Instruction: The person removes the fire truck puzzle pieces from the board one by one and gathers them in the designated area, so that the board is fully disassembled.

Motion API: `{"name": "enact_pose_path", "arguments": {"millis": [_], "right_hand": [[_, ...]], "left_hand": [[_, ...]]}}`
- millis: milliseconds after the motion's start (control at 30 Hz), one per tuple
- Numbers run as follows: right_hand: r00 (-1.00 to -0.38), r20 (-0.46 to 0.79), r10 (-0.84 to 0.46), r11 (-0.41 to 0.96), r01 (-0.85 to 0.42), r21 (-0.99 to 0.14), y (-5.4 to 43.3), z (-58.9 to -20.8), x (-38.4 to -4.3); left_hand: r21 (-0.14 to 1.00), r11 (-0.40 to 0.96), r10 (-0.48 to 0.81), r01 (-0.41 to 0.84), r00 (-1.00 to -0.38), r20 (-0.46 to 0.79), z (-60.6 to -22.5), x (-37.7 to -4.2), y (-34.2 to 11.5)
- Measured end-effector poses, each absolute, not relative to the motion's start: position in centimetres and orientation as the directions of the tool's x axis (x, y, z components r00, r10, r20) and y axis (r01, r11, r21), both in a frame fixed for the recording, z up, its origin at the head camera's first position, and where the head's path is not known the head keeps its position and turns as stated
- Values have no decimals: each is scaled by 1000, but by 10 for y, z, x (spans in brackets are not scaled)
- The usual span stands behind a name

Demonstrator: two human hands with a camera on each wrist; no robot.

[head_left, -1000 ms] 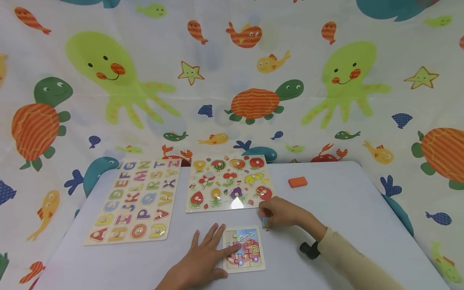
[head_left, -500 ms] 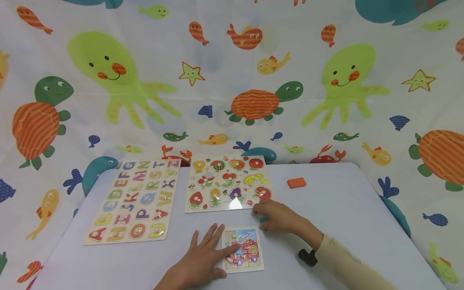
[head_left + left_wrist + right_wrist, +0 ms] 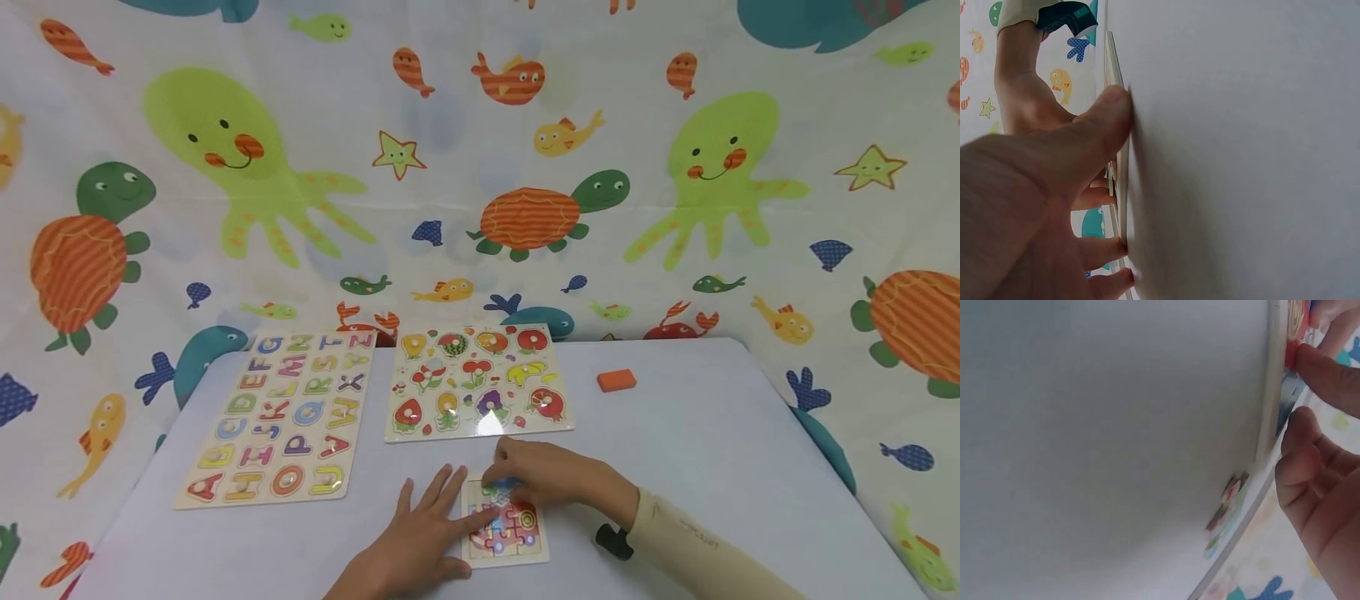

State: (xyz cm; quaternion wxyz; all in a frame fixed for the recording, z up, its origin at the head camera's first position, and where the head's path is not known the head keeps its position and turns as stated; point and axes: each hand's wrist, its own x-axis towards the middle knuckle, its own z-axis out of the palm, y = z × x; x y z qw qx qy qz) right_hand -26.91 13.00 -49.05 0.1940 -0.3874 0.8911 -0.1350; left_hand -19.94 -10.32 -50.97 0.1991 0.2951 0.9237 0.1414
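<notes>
A small square jigsaw puzzle with a red and blue picture lies near the table's front edge. My left hand lies flat beside it, straight fingers pressing on its left side. My right hand is over the puzzle's top edge and pinches a small blue jigsaw piece down against it. In the left wrist view my thumb presses at the puzzle's thin edge. In the right wrist view my fingertips sit on the puzzle frame.
An alphabet peg board lies at the left of the white table. A fruit peg board lies just behind the small puzzle. An orange block sits farther right. A sea-animal cloth hangs behind.
My right hand has moved left with the piece, from the table beside the puzzle's top right corner to over its top edge. The left hand has stayed put.
</notes>
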Motion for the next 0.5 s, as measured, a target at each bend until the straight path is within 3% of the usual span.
{"name": "enact_pose_path", "arguments": {"millis": [500], "right_hand": [[-680, -229, -696, 708, -597, -377, 120, -490, -259]], "left_hand": [[381, 774, 615, 506, -745, -259, -510, -199, -104]]}}
